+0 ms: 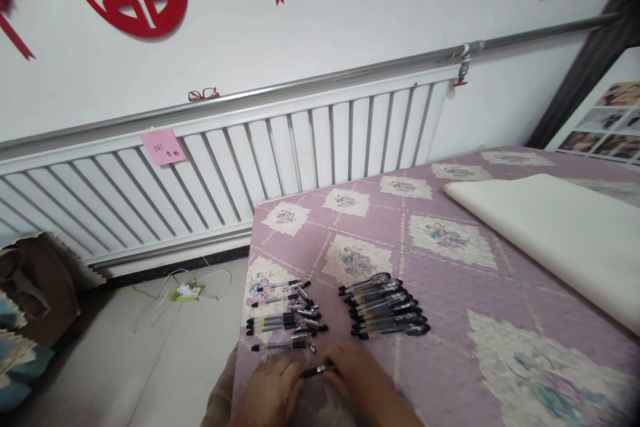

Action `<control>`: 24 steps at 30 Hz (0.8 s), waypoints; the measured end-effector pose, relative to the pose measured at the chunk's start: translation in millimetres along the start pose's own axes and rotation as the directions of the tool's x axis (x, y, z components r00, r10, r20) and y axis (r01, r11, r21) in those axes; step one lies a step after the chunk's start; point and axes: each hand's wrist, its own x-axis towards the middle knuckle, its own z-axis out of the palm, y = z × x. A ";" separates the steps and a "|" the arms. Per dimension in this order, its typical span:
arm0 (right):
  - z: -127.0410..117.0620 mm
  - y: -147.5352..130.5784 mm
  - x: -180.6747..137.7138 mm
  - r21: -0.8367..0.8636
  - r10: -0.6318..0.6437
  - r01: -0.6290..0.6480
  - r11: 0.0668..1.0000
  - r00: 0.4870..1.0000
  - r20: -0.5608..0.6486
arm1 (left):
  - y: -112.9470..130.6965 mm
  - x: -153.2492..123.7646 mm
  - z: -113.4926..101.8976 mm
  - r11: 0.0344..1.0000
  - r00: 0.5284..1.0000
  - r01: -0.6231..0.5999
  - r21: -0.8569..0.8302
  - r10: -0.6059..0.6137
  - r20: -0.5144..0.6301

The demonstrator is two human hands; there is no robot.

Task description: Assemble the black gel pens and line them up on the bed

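Low in the head view, a pen with a dark grip spans the gap between my two hands. The fingers of my left hand are closed around one end of it. My right hand pinches the other end, and its fingertips partly hide that end. Just beyond my left hand lie several uncapped pens, with loose black caps by their right ends. Past my right hand, several capped pens rest side by side in a slanted group.
A purple floral cloth covers the table, whose left edge runs beside the pens. Folded cream material lies at the right. Behind stands a white radiator; glasses rest on its pipe. A power strip lies on the floor.
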 end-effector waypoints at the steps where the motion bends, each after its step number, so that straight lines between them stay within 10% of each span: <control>1: -5.3 3.6 -0.6 0.018 0.012 -0.012 1.000 1.000 -0.027 | -1.7 -0.6 -1.1 1.000 1.000 0.010 -0.009 -0.010 -0.013; 24: 15.8 -18.3 8.6 0.125 -0.037 0.078 0.989 0.952 -0.304 | -4.9 -2.0 -6.5 0.984 0.990 -0.011 -0.177 -0.014 -0.141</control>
